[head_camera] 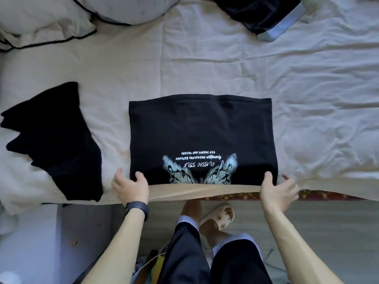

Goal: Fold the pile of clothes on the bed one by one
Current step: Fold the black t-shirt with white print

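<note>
I have the black T-shirt (202, 130) lying flat on the bed (205, 64), near its front edge, sleeves tucked in so it reads as a neat rectangle with the butterfly print toward me. My left hand (130, 186) pinches the near left corner, thumb on top of the cloth and fingers curled beneath it. My right hand (280, 188) does the same at the near right corner, thumb on top; its other fingers spread out past the shirt's edge, and I cannot see how much cloth they have under them.

As I judge it, this shirt is midway through its fold: the sides are in, and the lengthwise fold, near edge carried over to the far hem, is what these grips are set up for.

To my left, a stack of dark clothes (55, 140) sits on the sheet, well apart from the shirt. It looks folded, so I count that as work done, though I cannot tell how many pieces are in it. At the far right of the bed lies a dark garment with a pale blue band (264, 13), rumpled and apparently unfolded, so at least that one is left. The pillows (41, 17) sit at the far left.
</note>
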`<state>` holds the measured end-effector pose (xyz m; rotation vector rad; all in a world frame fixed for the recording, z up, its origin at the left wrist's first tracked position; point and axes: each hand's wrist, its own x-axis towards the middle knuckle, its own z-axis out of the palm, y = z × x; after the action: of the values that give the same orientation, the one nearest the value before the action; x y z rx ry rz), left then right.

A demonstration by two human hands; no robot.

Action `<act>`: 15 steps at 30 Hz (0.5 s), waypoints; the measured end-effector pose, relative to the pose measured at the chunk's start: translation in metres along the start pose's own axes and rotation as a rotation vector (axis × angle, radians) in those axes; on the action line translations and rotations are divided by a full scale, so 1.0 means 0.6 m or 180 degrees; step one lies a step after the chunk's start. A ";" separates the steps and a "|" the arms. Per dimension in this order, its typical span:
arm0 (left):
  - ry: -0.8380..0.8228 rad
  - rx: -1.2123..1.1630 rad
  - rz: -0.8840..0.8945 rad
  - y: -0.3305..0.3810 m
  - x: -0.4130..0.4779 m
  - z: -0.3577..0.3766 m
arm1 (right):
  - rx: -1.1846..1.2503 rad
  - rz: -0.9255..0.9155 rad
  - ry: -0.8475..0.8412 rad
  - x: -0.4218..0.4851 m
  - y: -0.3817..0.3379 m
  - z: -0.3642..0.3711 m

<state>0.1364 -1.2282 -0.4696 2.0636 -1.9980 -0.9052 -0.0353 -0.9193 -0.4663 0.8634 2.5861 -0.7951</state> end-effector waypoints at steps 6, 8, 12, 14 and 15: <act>-0.1096 0.1846 0.2736 0.103 -0.017 0.131 | -0.1214 -0.2791 -0.0591 -0.089 -0.118 0.150; -0.1199 0.2183 0.2999 0.118 0.015 0.168 | -0.1621 -0.3289 -0.0823 -0.077 -0.145 0.209; -0.1175 0.2485 0.3103 0.108 0.109 0.162 | -0.2513 -0.3145 -0.0713 0.068 -0.164 0.213; -0.0918 0.2500 0.2740 0.107 0.145 0.138 | -0.2637 -0.2423 -0.0527 0.138 -0.174 0.172; -0.0788 0.2483 0.2577 0.112 0.157 0.129 | -0.2676 -0.2128 -0.0439 0.158 -0.180 0.153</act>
<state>0.0348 -1.3009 -0.5301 1.0845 -3.2824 -0.2196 -0.1668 -1.0020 -0.5374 -0.2964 2.6771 0.1535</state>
